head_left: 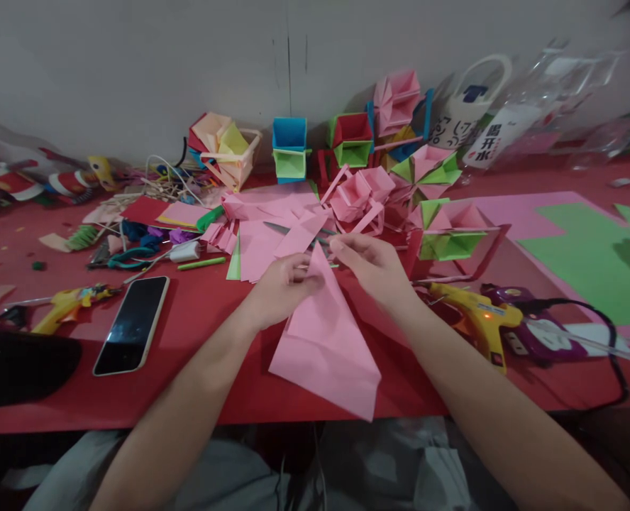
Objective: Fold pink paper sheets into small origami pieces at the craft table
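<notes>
A folded pink sheet of paper (328, 333) rises to a narrow point at the top and widens toward the table's front edge. My left hand (286, 284) grips its upper left side, thumb across the front. Just right of the paper's tip, my right hand (373, 262) has its fingers curled and thumb brought in; whether anything is pinched there is hidden. Behind both hands, scissors (277, 228) lie partly covered among pink paper pieces (256, 248).
Folded paper baskets (289, 149) line the wall. A phone (133, 326) lies left. On the right are a yellow glue gun (477, 312) with a lit orange light, a purple power strip (543, 333) and green paper sheets (586, 248). Clear plastic bottles (511, 121) lean behind.
</notes>
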Available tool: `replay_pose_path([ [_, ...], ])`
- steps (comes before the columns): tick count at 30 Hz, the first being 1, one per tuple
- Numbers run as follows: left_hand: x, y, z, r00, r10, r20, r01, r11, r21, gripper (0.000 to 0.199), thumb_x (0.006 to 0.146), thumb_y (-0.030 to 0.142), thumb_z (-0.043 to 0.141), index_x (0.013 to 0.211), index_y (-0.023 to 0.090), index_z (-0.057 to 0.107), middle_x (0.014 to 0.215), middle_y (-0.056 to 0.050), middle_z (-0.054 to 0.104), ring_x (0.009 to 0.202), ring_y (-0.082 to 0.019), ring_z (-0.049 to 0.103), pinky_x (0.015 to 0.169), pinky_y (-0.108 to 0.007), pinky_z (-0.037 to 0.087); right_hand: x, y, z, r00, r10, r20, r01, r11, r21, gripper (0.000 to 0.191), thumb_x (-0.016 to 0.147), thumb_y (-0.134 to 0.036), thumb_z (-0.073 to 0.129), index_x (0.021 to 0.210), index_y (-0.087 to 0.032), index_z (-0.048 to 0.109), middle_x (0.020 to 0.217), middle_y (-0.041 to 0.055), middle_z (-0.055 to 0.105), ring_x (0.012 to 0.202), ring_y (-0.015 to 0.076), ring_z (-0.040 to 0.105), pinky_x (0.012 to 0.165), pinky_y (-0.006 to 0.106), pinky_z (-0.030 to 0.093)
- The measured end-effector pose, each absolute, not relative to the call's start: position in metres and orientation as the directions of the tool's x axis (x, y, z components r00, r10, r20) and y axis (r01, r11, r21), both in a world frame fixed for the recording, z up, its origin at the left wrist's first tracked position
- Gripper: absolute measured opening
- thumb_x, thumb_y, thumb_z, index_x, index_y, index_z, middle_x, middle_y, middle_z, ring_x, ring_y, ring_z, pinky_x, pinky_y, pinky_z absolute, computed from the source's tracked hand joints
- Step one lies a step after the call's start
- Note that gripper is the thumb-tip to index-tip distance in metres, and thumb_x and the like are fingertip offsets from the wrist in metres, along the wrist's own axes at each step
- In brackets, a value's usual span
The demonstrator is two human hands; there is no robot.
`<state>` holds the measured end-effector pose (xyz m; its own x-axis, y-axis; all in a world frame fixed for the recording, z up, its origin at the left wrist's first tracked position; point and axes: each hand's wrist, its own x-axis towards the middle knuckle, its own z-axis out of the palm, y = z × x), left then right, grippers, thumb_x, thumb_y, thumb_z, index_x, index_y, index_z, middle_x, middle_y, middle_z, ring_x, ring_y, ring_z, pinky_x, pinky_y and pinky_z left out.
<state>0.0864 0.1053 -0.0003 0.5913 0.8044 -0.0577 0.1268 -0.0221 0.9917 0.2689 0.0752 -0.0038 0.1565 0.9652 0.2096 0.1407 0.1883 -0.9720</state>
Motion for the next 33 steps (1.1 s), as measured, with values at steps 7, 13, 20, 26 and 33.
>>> replay_pose_path([
  [7,0.084,0.121,-0.006,0.278,0.959,0.05,-0.109,-0.02,0.994,0.042,0.07,0.007,0.063,0.111,0.016,0.057,0.092,-0.005,0.071,0.085,-0.018,0.068,0.078,-0.03,0.054,0.262,0.051,0.007,-0.423,0.87,0.254,0.671,0.489,-0.558,0.113,0.061,-0.069,0.077,0.155,-0.028,0.03,0.163,0.0121,0.023,0.146,0.0384,0.028,0.114,0.055,0.034],
  [13,0.083,0.127,-0.012,0.135,0.991,-0.01,-0.252,0.044,0.967,0.065,0.062,-0.001,0.058,0.123,0.021,0.046,0.108,-0.006,0.069,0.094,-0.017,0.068,0.078,-0.028,0.055,0.249,0.04,-0.001,-0.525,0.825,0.211,0.762,0.565,-0.316,0.127,0.062,-0.074,0.072,0.159,-0.02,0.012,0.165,0.0145,0.01,0.151,0.0405,0.01,0.12,0.061,0.012],
  [20,0.078,0.132,-0.002,0.087,0.993,-0.085,-0.3,0.107,0.948,0.075,0.06,-0.003,0.054,0.129,0.026,0.046,0.12,-0.007,0.064,0.092,-0.017,0.067,0.064,-0.023,0.055,0.247,0.04,-0.002,-0.453,0.818,0.353,0.792,0.552,-0.262,0.064,0.084,-0.017,0.059,0.146,-0.02,0.046,0.151,0.0105,0.048,0.143,0.0299,0.039,0.121,0.055,0.021],
  [26,0.075,0.126,0.013,0.106,0.994,0.024,-0.424,0.023,0.905,0.056,0.08,0.024,0.067,0.132,0.033,0.048,0.122,-0.005,0.065,0.11,-0.023,0.064,0.083,-0.036,0.057,0.257,0.044,0.007,-0.028,0.848,0.529,0.675,0.406,-0.616,0.032,0.093,-0.019,0.049,0.119,-0.021,0.068,0.109,0.0052,0.075,0.098,0.0222,0.071,0.086,0.034,0.056],
  [33,0.068,0.123,0.019,0.211,0.954,0.212,-0.403,-0.113,0.908,0.057,0.081,0.066,0.062,0.123,0.028,0.056,0.119,-0.01,0.067,0.116,-0.029,0.063,0.084,-0.039,0.056,0.264,0.048,0.019,0.305,0.873,0.38,0.432,0.228,-0.872,0.02,0.088,-0.038,0.062,0.095,-0.022,0.074,0.084,0.0041,0.074,0.081,0.0253,0.068,0.072,0.037,0.056],
])
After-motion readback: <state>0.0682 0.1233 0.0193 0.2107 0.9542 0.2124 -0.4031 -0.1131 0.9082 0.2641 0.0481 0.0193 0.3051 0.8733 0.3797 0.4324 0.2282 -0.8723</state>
